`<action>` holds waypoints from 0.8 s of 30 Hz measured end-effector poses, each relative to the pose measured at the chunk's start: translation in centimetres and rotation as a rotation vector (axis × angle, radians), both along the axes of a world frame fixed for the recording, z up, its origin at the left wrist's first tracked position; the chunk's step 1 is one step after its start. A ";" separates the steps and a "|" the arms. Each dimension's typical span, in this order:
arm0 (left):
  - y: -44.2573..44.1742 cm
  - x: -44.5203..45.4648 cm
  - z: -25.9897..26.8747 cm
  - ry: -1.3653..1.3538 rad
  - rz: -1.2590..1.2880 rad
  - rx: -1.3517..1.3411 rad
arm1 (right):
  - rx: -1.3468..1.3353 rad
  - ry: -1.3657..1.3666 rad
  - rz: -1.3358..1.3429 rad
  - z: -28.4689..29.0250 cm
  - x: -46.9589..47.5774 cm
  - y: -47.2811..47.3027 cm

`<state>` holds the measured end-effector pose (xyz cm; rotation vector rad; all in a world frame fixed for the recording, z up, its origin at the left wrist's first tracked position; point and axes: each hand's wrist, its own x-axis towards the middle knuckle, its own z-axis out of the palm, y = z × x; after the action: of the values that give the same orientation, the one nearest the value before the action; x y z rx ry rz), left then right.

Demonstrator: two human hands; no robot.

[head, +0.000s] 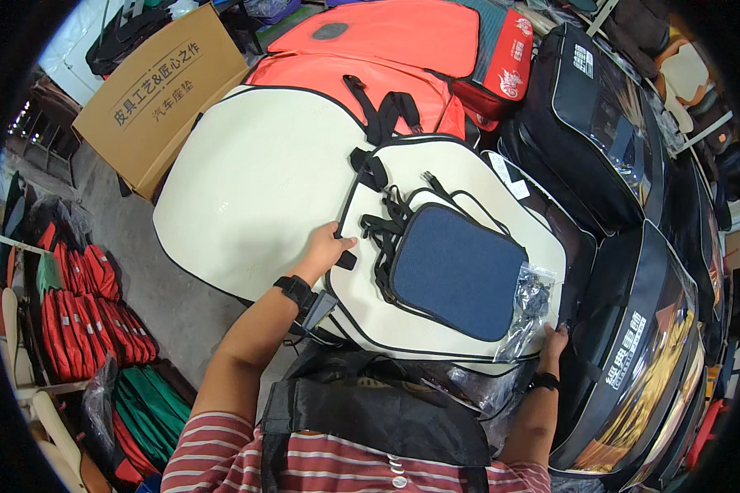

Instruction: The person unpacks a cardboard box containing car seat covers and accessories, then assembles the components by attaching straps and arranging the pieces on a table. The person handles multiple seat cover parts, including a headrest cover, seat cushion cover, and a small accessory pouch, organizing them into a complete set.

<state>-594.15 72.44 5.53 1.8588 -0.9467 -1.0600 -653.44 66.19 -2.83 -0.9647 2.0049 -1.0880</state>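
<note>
A cream car seat cover (253,185) with black edging lies spread before me, its white underside apparently up. My left hand (328,246) grips the black-bound edge near its middle, close to a black strap. At the lower right corner of the smaller cream panel (450,160), my right hand (554,340) pinches the rim, thumb on top. On that panel rests a navy blue pad (459,271) with black trim. Beside the pad are tangled black straps (382,240). A clear plastic bag (527,308) of small dark parts overlaps the pad's right edge.
Orange-red covers (376,49) and a red case (505,68) lie beyond the cream cover. Black cases with clear windows (629,345) are stacked at right. A cardboard box (160,98) bearing print leans at upper left. Red folded packs (86,308) sit on a rack at left.
</note>
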 end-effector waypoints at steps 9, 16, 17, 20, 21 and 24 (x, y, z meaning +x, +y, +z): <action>1.2 -1.2 1.3 -0.035 0.014 -0.057 | -0.140 -0.085 0.065 2.1 -1.8 0.9; 0.9 -0.5 -1.8 -0.368 -0.099 0.059 | 0.029 0.519 0.084 -4.0 -2.7 -0.5; 0.9 -0.7 -1.5 -0.327 -0.080 0.025 | 0.011 0.494 0.117 -4.1 -2.8 -0.3; 1.1 -1.4 0.0 -0.277 -0.056 0.054 | 0.009 0.544 0.127 -3.2 -2.6 0.3; 1.1 -1.6 0.5 -0.263 -0.082 -0.007 | 0.064 0.546 0.105 -2.7 -2.4 0.3; 1.4 -2.3 1.5 -0.283 -0.153 -0.113 | 0.142 0.428 0.135 -0.9 -2.0 0.1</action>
<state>-596.47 73.86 7.05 1.8968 -1.3035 -0.8244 -655.44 66.32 -3.75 -1.3197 2.2759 -0.6958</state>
